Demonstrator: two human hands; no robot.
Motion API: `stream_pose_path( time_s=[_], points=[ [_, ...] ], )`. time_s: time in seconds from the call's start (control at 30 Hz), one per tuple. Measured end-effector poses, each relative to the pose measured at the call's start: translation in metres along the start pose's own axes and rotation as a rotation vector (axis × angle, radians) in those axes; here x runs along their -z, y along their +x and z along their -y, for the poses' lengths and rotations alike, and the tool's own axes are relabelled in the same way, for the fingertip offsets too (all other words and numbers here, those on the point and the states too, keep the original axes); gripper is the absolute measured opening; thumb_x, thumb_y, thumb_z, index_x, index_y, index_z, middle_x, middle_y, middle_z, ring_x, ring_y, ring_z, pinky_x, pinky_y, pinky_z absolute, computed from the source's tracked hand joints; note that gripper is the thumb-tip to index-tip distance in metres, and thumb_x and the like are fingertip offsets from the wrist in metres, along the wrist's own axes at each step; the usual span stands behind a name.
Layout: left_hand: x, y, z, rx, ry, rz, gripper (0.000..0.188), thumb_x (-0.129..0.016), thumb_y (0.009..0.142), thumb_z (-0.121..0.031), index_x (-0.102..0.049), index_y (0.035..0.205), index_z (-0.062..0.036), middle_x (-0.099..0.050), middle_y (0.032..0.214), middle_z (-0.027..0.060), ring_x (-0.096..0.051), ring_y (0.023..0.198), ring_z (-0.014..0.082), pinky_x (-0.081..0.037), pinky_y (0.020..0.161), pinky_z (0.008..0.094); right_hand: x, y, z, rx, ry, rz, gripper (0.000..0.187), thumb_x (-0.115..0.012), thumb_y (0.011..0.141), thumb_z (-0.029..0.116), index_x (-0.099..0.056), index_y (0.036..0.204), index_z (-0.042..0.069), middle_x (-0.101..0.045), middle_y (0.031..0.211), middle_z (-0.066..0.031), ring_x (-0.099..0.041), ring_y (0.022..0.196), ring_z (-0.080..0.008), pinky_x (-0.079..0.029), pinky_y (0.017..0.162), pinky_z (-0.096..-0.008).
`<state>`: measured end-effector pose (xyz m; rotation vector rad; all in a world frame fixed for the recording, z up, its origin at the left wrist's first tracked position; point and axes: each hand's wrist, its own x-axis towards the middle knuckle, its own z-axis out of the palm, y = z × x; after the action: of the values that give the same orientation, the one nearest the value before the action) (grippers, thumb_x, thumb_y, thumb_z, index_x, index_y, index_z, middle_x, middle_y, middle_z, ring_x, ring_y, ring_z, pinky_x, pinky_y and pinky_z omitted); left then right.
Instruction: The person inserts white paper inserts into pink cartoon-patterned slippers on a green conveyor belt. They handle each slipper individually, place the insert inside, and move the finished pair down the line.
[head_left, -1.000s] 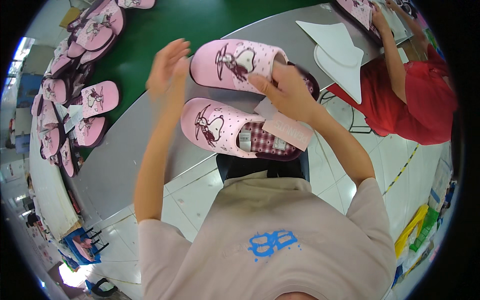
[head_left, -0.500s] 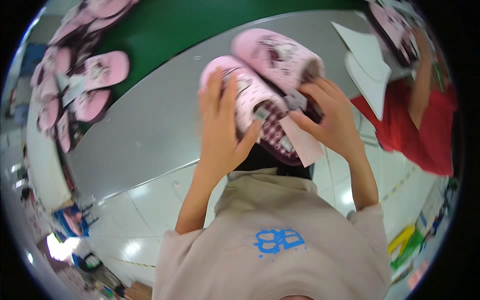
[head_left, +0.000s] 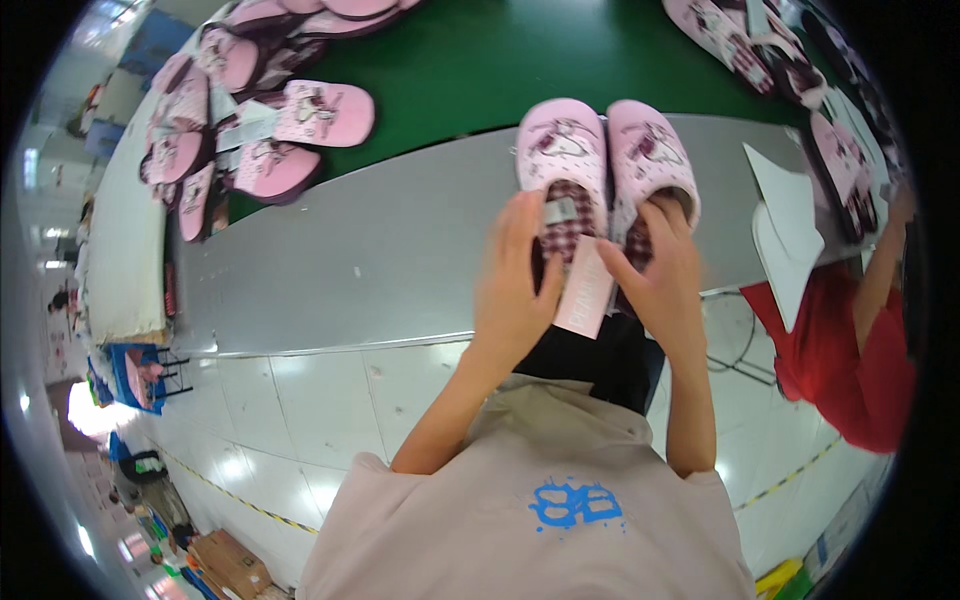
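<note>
A pair of pink slippers with a printed animal figure and checked dark red insoles lies side by side on the grey table edge, toes pointing away from me. My left hand [head_left: 512,295] grips the left slipper [head_left: 563,145] near its heel, fingers along the outer side and thumb toward the insole. My right hand [head_left: 668,275] holds the right slipper [head_left: 648,150], its fingers at the foot opening and its thumb toward the gap between the two. A pale pink tag [head_left: 585,295] hangs between my hands over the left slipper's heel. Both heels are partly hidden by my hands.
A green surface [head_left: 470,70] runs behind the grey ledge [head_left: 390,230]. Several pink slippers [head_left: 325,112] are heaped at the left, more [head_left: 715,35] at the far right. White card sheets [head_left: 785,225] stick out at the right, beside a person in red [head_left: 850,370].
The slippers, tilted and held above the ledge before, now lie straight side by side and flat. Both my hands have moved from around the uppers toward the heels and openings. The view has shifted.
</note>
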<state>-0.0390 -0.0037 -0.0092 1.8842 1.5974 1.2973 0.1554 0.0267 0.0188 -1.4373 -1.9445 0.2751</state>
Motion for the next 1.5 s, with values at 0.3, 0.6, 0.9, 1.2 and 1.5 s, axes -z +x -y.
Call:
stream_pose_path(
  time_s=[0.3, 0.6, 0.9, 1.2, 1.5],
  points=[
    [0.0, -0.01, -0.002, -0.034, 0.056, 0.018, 0.06, -0.068, 0.093, -0.008, -0.055, 0.15, 0.0032, -0.048, 0.156, 0.0245, -0.056, 0.137, 0.0413, -0.048, 0.112, 0.0452, -0.015, 0.013, 0.012, -0.165, -0.118, -0.059, 0.038, -0.081, 0.089, 0.039, -0.07, 0.095, 0.004, -0.066, 0.101, -0.0108, -0.068, 0.087, -0.0309, -0.055, 0.068, -0.0444],
    [-0.006, -0.008, -0.005, -0.006, 0.126, 0.068, 0.064, -0.068, 0.095, -0.013, -0.05, 0.151, 0.0101, -0.041, 0.158, 0.0316, -0.051, 0.139, 0.0477, -0.045, 0.113, 0.0509, -0.018, 0.009, 0.017, -0.159, -0.198, -0.062, 0.038, -0.081, 0.085, 0.033, -0.066, 0.103, 0.004, -0.064, 0.109, -0.0109, -0.068, 0.099, -0.0313, -0.058, 0.073, -0.0433],
    [-0.023, 0.036, -0.001, 0.096, 0.315, 0.017, 0.035, -0.068, 0.096, -0.015, -0.069, 0.124, 0.0059, -0.064, 0.129, 0.0252, -0.061, 0.115, 0.0442, -0.051, 0.099, 0.0509, -0.021, 0.009, 0.016, -0.219, -0.171, -0.057, 0.05, -0.081, 0.086, 0.037, -0.065, 0.116, 0.0, -0.066, 0.119, -0.0158, -0.066, 0.111, -0.0382, -0.057, 0.084, -0.0479],
    [-0.014, 0.025, 0.026, -0.009, 0.331, -0.089, 0.009, -0.066, 0.089, -0.009, -0.065, 0.085, -0.0009, -0.065, 0.091, 0.0212, -0.065, 0.084, 0.0417, -0.053, 0.073, 0.0538, -0.027, 0.003, -0.012, -0.068, -0.099, -0.056, 0.027, -0.065, 0.103, 0.025, -0.069, 0.112, 0.0, -0.067, 0.113, -0.0227, -0.063, 0.109, -0.0452, -0.052, 0.091, -0.0525],
    [0.072, -0.008, 0.067, 0.135, 0.38, -0.246, 0.026, -0.069, 0.083, -0.003, -0.071, 0.108, 0.0022, -0.069, 0.122, 0.0147, -0.066, 0.099, 0.0367, -0.057, 0.084, 0.0462, -0.081, 0.043, 0.027, 0.16, 0.214, 0.268, 0.03, -0.053, 0.105, 0.012, -0.065, 0.125, -0.007, -0.064, 0.131, -0.0252, -0.06, 0.122, -0.0466, -0.046, 0.106, -0.0477]
  ],
)
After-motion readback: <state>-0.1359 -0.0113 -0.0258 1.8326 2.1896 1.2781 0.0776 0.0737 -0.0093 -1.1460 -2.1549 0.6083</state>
